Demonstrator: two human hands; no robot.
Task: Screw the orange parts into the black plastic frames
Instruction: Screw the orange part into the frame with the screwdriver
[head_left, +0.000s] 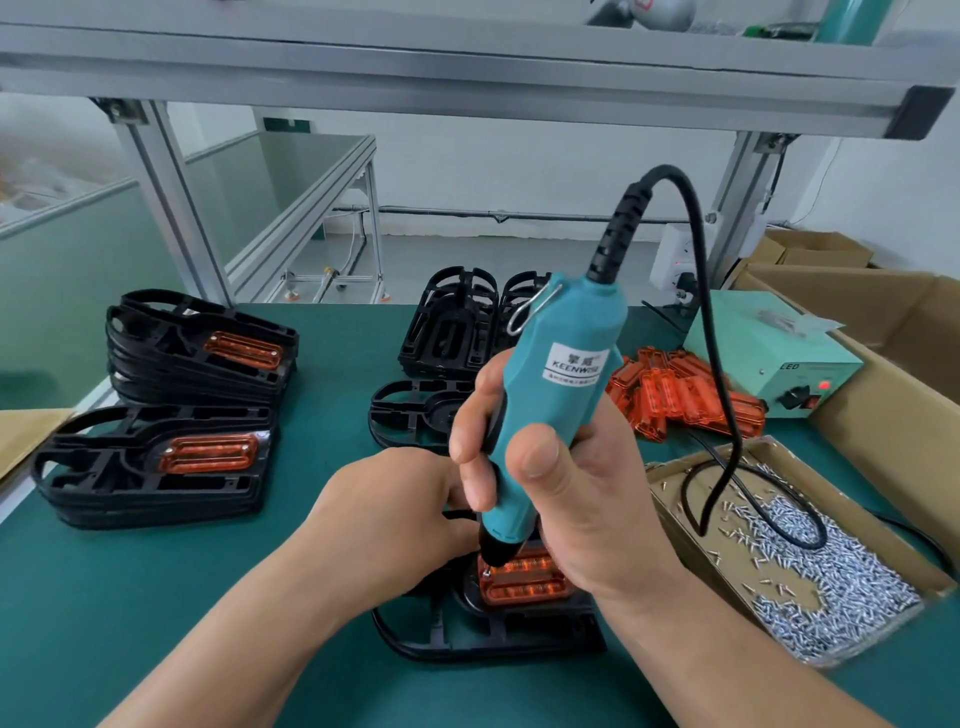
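Both hands were down on the job at the near edge of the bench. Right hand (550, 483) was wrapped round the teal electric screwdriver (563, 374), thumb up along the body and forefinger curled over the front, probably where the trigger sat. It held the tool tilted, top leaning away to the right, so the bit came down on a screw (487, 573) at the left end of the orange part (524, 579). That part lay seated in the black frame (483, 636), flat on the green mat.

Left hand (395, 509) arched over the frame just beside the bit, wrist low, fingers tucked down behind the tool. It looked like a steadying hold against the twist, but whether it pinched the frame or only pressed on it I could not tell.

Supplies sat within reach. A box of screws (810, 571) lay along the right edge, loose orange parts (680, 395) were piled beyond it, and empty frames (452, 322) stood at the far edge. Finished stacks (171, 457) waited by the left edge, clear of the working arm.
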